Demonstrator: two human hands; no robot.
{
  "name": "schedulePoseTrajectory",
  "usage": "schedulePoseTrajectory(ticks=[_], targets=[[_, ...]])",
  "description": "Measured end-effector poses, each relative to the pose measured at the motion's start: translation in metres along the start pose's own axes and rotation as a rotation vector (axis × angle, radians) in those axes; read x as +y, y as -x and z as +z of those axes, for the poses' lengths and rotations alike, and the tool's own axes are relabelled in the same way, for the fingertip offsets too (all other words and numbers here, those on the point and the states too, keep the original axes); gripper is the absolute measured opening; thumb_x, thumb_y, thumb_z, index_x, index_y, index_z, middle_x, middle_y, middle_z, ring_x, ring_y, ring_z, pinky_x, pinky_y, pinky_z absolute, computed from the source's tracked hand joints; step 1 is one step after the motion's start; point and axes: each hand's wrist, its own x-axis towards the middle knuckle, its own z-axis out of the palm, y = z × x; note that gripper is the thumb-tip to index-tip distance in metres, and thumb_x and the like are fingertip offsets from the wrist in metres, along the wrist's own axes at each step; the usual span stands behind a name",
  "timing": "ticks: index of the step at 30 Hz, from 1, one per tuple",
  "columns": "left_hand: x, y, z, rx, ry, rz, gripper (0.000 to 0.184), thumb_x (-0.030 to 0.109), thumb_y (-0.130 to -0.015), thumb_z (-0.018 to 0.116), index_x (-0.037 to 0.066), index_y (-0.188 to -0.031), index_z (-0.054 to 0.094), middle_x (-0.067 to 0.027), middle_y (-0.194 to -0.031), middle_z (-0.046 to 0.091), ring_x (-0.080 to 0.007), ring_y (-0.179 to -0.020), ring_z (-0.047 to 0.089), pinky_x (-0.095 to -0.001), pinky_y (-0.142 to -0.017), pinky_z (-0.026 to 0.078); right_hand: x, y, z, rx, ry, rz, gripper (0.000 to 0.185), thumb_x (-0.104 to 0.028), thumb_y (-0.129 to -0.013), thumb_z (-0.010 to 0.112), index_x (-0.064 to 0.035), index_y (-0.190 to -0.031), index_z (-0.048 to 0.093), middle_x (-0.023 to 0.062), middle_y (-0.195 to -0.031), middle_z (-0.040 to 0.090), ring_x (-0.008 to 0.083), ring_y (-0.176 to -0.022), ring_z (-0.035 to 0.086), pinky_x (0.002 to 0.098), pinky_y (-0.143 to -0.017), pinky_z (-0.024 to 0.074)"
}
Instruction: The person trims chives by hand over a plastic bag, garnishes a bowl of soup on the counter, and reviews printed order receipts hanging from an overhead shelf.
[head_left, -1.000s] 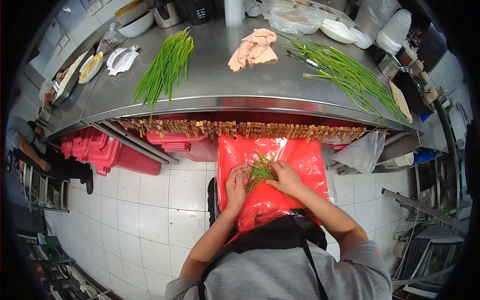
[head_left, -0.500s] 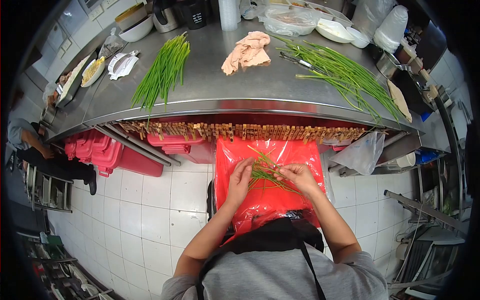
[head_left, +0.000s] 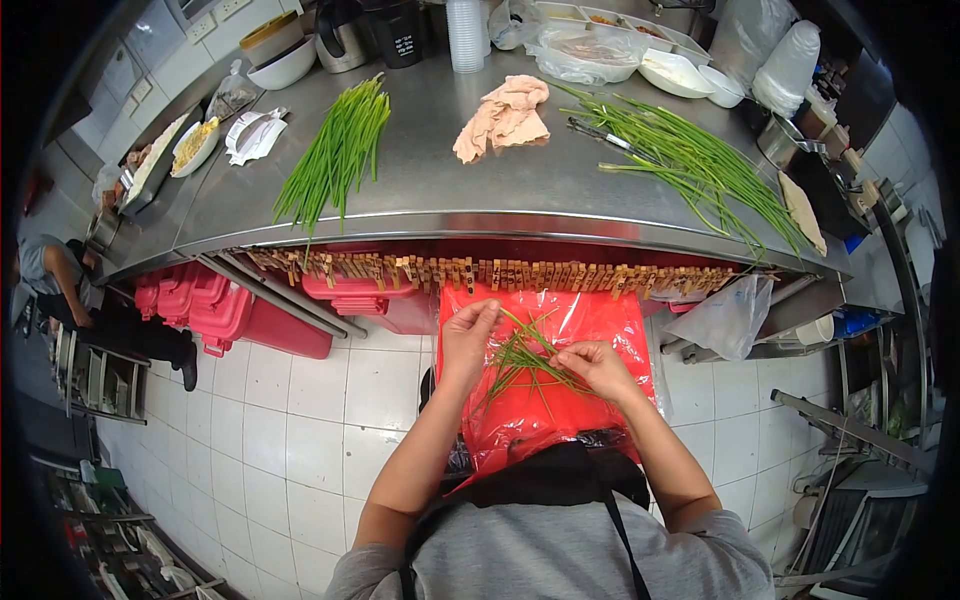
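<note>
My left hand (head_left: pixel 470 338) is raised over the red plastic bag (head_left: pixel 615 335), its fingers pinched at the upper end of a thin green chive stalk. My right hand (head_left: pixel 597 368) is closed too, thumb and forefinger pinching the lower part of that stalk. Between and below my hands, a loose heap of chive pieces (head_left: pixel 522 362) lies on the red plastic. On the steel counter ahead rest a bundle of long chives (head_left: pixel 335 150) at left and a looser pile of chives (head_left: pixel 690 150) at right. A knife (head_left: pixel 612 135) lies along that right pile.
A crumpled pink cloth (head_left: pixel 505 118) sits mid-counter. Wooden clothespins (head_left: pixel 500 273) line the space under the counter's edge (head_left: pixel 480 222). Pink lidded bins (head_left: pixel 230 310) stand below at left. A clear bag (head_left: pixel 725 318) hangs at right. Another person (head_left: pixel 75 290) is at far left.
My left hand has moved up and left, away from the heap, and now pinches a stalk end. My right hand has shifted slightly down. The view has tilted a little.
</note>
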Motion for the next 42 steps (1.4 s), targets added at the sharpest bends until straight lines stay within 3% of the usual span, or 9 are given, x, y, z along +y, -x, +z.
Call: schedulePoseTrajectory(ticks=[8,11,17,23,30,34,37,40,42], targets=[[-0.003,0.008,0.008,0.002,-0.099,0.017,0.013,0.014,-0.084,0.063,0.003,-0.091,0.063,-0.0018,-0.079,0.063,-0.0076,-0.071,0.056,-0.0214,-0.068,0.046,-0.040,-0.006,0.017,0.270,0.419,-0.401,0.027,-0.016,-0.083,0.062,-0.0001,-0.105,0.061,0.0135,-0.109,0.058,0.0201,-0.100,0.055,0.0314,-0.087,0.0423],[0.004,0.017,0.023,-0.054,-0.104,0.037,0.012,0.012,-0.084,0.064,0.002,-0.090,0.064,0.0001,-0.079,0.062,-0.0048,-0.071,0.054,-0.0194,-0.065,0.044,-0.054,-0.019,0.027,0.170,0.355,-0.458,0.023,-0.015,-0.082,0.063,0.0010,-0.099,0.063,0.0120,-0.097,0.062,0.0190,-0.092,0.058,0.0303,-0.082,0.0441],[0.006,0.011,0.014,-0.046,-0.132,0.143,0.009,0.009,-0.083,0.065,0.002,-0.088,0.064,0.0018,-0.079,0.061,-0.0032,-0.071,0.053,-0.0175,-0.064,0.043,-0.054,-0.026,0.029,0.011,0.283,-0.330,0.020,-0.018,-0.079,0.066,0.0008,-0.084,0.065,0.0105,-0.083,0.063,0.0188,-0.070,0.059,0.0320,-0.067,0.0464],[0.018,0.001,-0.001,-0.021,-0.094,0.221,0.008,0.007,-0.082,0.064,0.002,-0.088,0.063,0.0008,-0.082,0.061,-0.0047,-0.074,0.054,-0.0188,-0.069,0.043,-0.026,-0.016,-0.012,-0.561,0.811,0.075,0.034,-0.028,-0.078,0.067,-0.0011,-0.097,0.064,0.0132,-0.095,0.064,0.0205,-0.089,0.060,0.0320,-0.079,0.0457],[0.018,0.008,0.018,-0.140,-0.243,0.316,0.006,0.006,-0.082,0.064,0.000,-0.084,0.064,-0.0004,-0.083,0.059,-0.0052,-0.075,0.053,-0.0189,-0.068,0.043,-0.080,-0.032,0.023,0.054,0.427,-0.492,0.027,-0.026,-0.078,0.067,-0.0038,-0.092,0.066,0.0130,-0.095,0.062,0.0258,-0.092,0.059,0.0345,-0.077,0.0458],[0.030,0.006,0.014,-0.105,-0.251,0.373,0.006,0.005,-0.083,0.063,0.000,-0.084,0.064,-0.0008,-0.083,0.059,-0.0065,-0.077,0.054,-0.0199,-0.069,0.044,-0.078,-0.036,0.027,-0.143,0.390,-0.309,0.021,-0.022,-0.079,0.065,-0.0009,-0.081,0.066,0.0129,-0.083,0.063,0.0218,-0.085,0.061,0.0330,-0.072,0.0455],[0.048,-0.002,-0.001,0.007,-0.095,0.360,0.005,0.004,-0.083,0.063,-0.001,-0.084,0.062,0.0001,-0.085,0.058,-0.0050,-0.074,0.052,-0.0187,-0.068,0.042,-0.053,-0.030,0.004,-0.635,0.725,-0.045,0.025,-0.024,-0.079,0.065,-0.0009,-0.087,0.066,0.0099,-0.090,0.062,0.0159,-0.086,0.058,0.0307,-0.074,0.0443],[0.064,-0.005,-0.004,-0.048,-0.116,0.370,0.005,0.003,-0.082,0.063,-0.001,-0.082,0.061,-0.0009,-0.086,0.058,-0.0063,-0.075,0.053,-0.0200,-0.071,0.042,-0.050,-0.010,-0.002,-0.415,1.072,-0.045,0.030,-0.029,-0.079,0.065,-0.0023,-0.092,0.066,0.0106,-0.095,0.062,0.0141,-0.088,0.058,0.0316,-0.075,0.0441],[0.062,-0.008,-0.001,-0.152,-0.234,0.432,0.005,0.004,-0.082,0.064,-0.001,-0.081,0.061,-0.0021,-0.088,0.057,-0.0079,-0.079,0.052,-0.0217,-0.074,0.042,-0.066,-0.016,0.005,-0.158,0.708,-0.297,0.029,-0.028,-0.078,0.066,-0.0031,-0.092,0.066,0.0131,-0.095,0.062,0.0179,-0.089,0.059,0.0316,-0.075,0.0446]])
